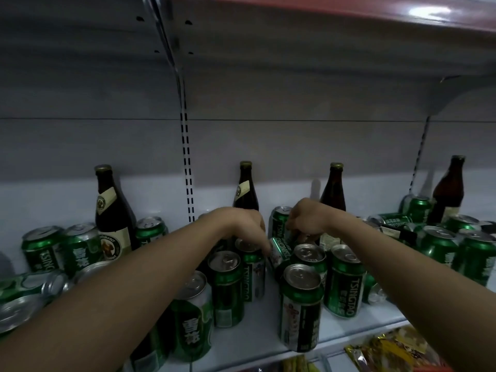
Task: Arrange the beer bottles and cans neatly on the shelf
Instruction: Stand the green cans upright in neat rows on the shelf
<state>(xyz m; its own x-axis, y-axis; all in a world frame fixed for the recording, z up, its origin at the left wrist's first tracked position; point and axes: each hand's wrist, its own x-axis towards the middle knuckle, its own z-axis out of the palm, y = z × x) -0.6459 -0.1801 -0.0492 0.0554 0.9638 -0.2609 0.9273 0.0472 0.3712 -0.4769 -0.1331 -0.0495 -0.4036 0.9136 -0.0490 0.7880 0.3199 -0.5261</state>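
Hands both reach into cluster mid-shelf. Left hand (245,224) hangs over Tsingtao cans, fingertips down on tilted Tsingtao can (279,251); grip hidden, cannot tell if clamped. Right hand (306,221) curled behind same can, near upright can (279,218); hold unclear. Shelf (349,326) cluttered: cans upright and toppled, toppled ones toward left edge; brown bottles (112,210) along back. Judgement: cans light, thin-walled, slick, roll easily; take round mid-body. Bottles heavy, fragile glass; take low on body.

Single head-worn wide-angle view, facing forward and slightly down, close to the shelf (349,322); both forearms reach in from below.
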